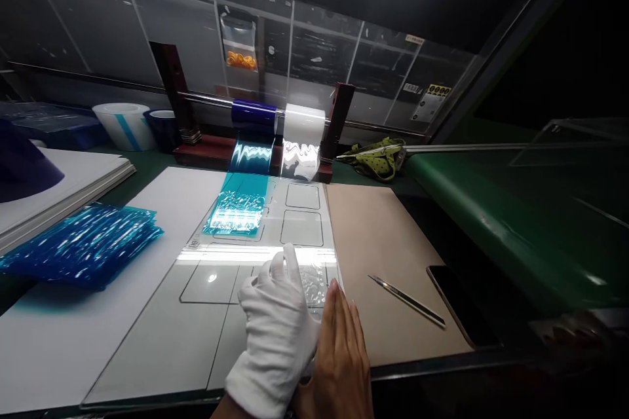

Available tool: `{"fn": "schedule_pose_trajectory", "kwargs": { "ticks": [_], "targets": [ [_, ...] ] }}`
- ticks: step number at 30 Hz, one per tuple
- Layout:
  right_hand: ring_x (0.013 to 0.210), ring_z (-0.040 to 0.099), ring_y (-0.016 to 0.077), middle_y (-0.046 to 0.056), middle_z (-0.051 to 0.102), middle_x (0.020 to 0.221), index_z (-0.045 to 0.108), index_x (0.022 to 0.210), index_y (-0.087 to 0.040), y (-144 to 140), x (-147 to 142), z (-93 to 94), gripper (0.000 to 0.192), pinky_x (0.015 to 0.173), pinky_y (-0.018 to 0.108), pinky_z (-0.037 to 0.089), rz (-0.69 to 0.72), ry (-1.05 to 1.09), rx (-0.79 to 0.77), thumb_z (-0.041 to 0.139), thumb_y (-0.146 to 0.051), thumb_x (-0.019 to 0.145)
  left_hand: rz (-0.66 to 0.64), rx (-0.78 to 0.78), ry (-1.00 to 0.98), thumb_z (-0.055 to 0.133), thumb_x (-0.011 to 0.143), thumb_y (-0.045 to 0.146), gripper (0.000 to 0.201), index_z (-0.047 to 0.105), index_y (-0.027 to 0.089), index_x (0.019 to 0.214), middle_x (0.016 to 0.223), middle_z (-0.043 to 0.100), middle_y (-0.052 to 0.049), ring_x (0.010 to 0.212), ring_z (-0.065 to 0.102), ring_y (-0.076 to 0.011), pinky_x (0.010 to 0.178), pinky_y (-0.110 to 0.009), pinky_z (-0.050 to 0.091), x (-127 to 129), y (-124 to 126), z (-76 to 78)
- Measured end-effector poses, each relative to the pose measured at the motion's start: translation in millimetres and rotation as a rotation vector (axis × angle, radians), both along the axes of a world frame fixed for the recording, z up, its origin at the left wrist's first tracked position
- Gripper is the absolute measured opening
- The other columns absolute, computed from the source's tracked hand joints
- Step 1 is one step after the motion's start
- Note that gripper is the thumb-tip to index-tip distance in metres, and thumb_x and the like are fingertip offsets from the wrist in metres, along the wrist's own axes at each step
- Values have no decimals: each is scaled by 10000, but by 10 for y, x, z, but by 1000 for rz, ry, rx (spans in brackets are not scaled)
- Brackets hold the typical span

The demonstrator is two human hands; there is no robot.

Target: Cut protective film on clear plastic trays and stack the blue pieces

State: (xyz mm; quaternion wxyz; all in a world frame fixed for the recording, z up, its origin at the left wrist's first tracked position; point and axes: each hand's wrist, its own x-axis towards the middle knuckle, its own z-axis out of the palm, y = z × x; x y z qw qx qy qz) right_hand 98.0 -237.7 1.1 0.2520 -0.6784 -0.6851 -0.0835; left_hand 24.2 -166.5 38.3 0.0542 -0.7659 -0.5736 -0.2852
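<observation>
My left hand, in a white glove, is over the clear sheet printed with dark rounded outlines. Its fingers are curled in, with one finger pointing forward, and whatever they may pinch is hidden. Right beside it my bare right hand rests at the sheet's right edge, fingers stretched out and close together. Just ahead of both hands lies a wrinkled piece of clear film. Farther up the sheet, a strip of blue film hangs down from a dark blue roll.
A white roll shares the rod of the dark red stand. Blue film pieces are piled at left. At right are a craft knife on brown board, a phone and a green patterned pouch.
</observation>
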Motion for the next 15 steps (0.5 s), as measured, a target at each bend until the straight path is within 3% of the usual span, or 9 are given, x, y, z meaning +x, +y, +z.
{"fn": "schedule_pose_trajectory", "kwargs": {
  "ticks": [4,7,10,15],
  "targets": [
    [1379,313,412,311,297,1491,-56,1491,49,160,33,13,1002,1041,656,363,57,-32,23,500,-111,673,94,-21,148,441,846,375,739,260,-61,1415,1274,470,-349,1046,532,-471,783,-627,429,-30,91,-7],
    [1378,298,436,328,310,1476,-61,1478,69,381,249,152,1079,1055,678,322,249,-29,0,595,-220,672,80,-42,128,503,762,610,1051,76,-43,1466,1411,346,-355,1198,442,-491,823,-632,444,-172,160,17],
    [1404,250,410,271,306,1504,-70,1504,-36,760,572,330,1123,1079,660,294,364,-35,-89,683,-329,725,161,-5,86,430,633,859,1289,-66,21,1478,1501,221,-315,1264,383,-489,830,-651,449,-465,219,-5],
    [1419,244,359,257,290,1517,-157,1499,-125,1535,979,477,1246,1143,635,90,562,-139,-163,775,-360,706,308,-15,14,397,597,898,1287,10,61,1496,1436,310,-319,1151,475,-499,760,-632,477,-950,216,-193]
  ]
}}
